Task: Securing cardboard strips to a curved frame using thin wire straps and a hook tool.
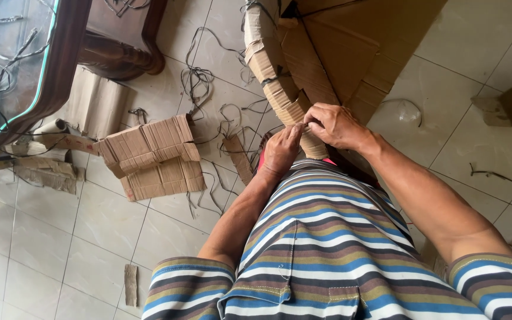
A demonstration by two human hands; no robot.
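Head view: left hand (pixel 280 151) and right hand (pixel 334 125) both pinched shut on the lower end of a folded cardboard strip (pixel 274 71), just above the striped shirt (pixel 327 237). Best done with grip kept close to the fold, strip taut, clear of loose cardboard pieces (pixel 152 157) on the tiled floor (pixel 90 237).

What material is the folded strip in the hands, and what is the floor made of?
The folded strip, gripped by left hand and right hand, looks like brown corrugated cardboard: matte, creased into segments, with raw edges. The floor seems to be glazed ceramic tile: pale, slightly shiny, with straight grout lines.
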